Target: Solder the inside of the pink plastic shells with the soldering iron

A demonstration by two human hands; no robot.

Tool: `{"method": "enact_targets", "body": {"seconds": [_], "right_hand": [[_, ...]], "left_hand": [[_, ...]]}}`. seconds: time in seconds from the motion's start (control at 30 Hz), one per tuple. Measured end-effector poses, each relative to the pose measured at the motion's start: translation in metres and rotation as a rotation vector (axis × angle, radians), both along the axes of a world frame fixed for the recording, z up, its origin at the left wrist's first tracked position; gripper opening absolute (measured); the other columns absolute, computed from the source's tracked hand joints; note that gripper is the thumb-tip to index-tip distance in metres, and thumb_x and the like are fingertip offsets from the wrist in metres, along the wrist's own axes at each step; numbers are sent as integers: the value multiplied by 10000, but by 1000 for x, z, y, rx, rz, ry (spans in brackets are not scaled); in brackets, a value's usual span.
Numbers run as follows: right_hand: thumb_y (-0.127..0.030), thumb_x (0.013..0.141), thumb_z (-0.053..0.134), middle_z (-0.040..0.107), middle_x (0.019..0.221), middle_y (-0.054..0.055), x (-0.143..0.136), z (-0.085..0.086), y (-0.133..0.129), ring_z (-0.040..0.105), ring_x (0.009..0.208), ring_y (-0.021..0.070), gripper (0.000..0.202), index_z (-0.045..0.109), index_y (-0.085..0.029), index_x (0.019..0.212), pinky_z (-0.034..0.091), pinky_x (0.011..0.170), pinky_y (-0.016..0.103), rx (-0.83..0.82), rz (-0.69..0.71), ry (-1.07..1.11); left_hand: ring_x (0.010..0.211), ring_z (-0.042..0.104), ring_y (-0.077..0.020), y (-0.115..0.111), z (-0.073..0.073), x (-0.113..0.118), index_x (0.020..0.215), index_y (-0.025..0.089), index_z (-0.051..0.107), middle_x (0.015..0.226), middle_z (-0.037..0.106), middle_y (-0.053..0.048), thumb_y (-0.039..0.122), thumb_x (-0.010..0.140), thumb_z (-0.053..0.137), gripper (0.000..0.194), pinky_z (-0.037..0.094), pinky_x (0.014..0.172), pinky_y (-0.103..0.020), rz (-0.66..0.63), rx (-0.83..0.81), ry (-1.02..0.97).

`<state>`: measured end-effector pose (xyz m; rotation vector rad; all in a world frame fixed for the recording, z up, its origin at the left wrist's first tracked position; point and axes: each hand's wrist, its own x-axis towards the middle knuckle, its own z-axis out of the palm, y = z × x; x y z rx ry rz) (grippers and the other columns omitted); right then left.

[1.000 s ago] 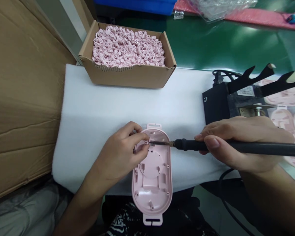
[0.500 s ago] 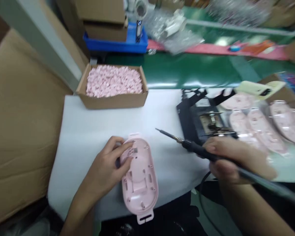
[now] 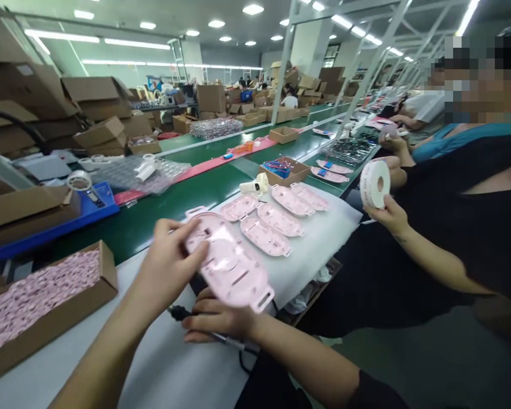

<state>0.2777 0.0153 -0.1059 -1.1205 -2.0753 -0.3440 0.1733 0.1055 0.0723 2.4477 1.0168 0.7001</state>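
Observation:
My left hand point(image 3: 170, 255) grips one end of a pink oval plastic shell point(image 3: 232, 264), raised and tilted above the white work surface point(image 3: 153, 352). Just below it, my right hand point(image 3: 221, 321) is closed around the black handle of a soldering iron point(image 3: 181, 312); the iron's tip is hidden. Beyond the raised shell, several similar pink shells point(image 3: 266, 236) lie on the white surface. The black iron stand is not visible.
At the left is a cardboard box point(image 3: 59, 324) of small pink parts. A green conveyor point(image 3: 187, 199) runs behind, with a blue tray point(image 3: 97, 207) near it. At the right, a person's hand point(image 3: 394, 216) holds a white roll point(image 3: 375, 184).
The view has swung up and right. My left hand has lifted the pink shell off the surface. My right hand, still with the iron, is now below the shell.

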Motion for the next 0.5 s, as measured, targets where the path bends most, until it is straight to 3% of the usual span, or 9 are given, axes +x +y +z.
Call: {"method": "enact_targets", "body": {"seconds": [0.07,0.13,0.23,0.37,0.5], "right_hand": [[-551,909,727,724,934,-60,0,-5,5,664,974,118,276,721,-336,1081,519,851,245,67,35,30],[-521,889,752,725,932,-67,-1,-14,11,664,1006,125,245,717,-358,1069,515,896,255,38,63,64],[-432,895,735,737,951,-32,-5,-25,16,664,1029,167,145,727,-315,980,516,990,294,-113,37,111],[-288,860,713,750,1083,53,-11,-23,13,661,1105,260,119,722,-204,944,537,1010,349,-174,-47,197],[-356,908,650,759,1043,52,-13,-13,3,692,983,270,179,724,-212,986,584,917,362,-260,-56,334]], "left_hand": [[1041,613,-234,5,-2,74,1282,185,670,1132,499,-82,382,894,608,440,511,1029,-382,-90,-25,143],[1030,639,-230,3,-13,139,1217,153,674,1223,471,-112,308,918,608,343,507,1034,-382,-121,-23,218],[1049,652,-247,-2,-34,207,1234,115,629,1380,448,-169,295,954,612,333,528,1001,-433,-98,-42,287],[1134,623,-250,-5,-52,246,1300,157,581,1368,563,-125,375,986,632,386,556,968,-468,-59,-123,380],[1144,628,-255,-7,-53,245,1302,159,591,1330,596,-119,398,985,638,400,562,969,-482,-103,-214,477]]}}
